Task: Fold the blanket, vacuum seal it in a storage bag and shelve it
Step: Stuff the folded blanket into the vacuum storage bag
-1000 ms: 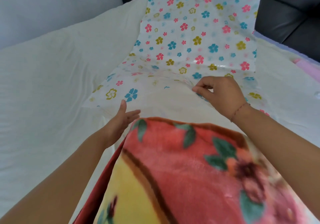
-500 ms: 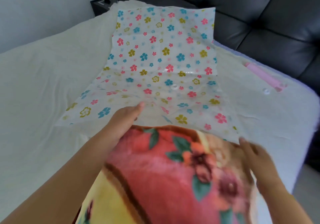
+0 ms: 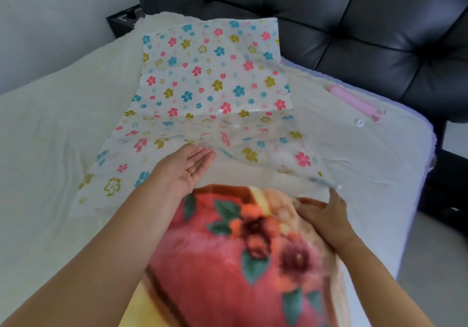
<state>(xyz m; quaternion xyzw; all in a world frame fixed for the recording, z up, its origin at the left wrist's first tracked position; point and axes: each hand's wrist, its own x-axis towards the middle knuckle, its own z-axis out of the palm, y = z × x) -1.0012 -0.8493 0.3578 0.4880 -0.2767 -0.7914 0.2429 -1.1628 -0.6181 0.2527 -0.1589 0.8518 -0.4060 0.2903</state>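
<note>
Two bare hands work at the near mouth of a flowered storage bag spread on a cream bed. The left hand lies palm up, fingers straight and together, at the bag's mouth just beyond the blanket's far left corner, gripping nothing. The bag runs lengthwise from near to far, its far end propped against a black headboard; its near part is clear and wrinkled. The folded blanket is plush, red and yellow with green leaves and dark flowers. Its long axis runs near to far, its far end at the bag's opening; whether it is inside yet is unclear. The right hand presses spread fingers flat on the blanket's far right corner. Farther right, a pink pump lies on the bed.
</note>
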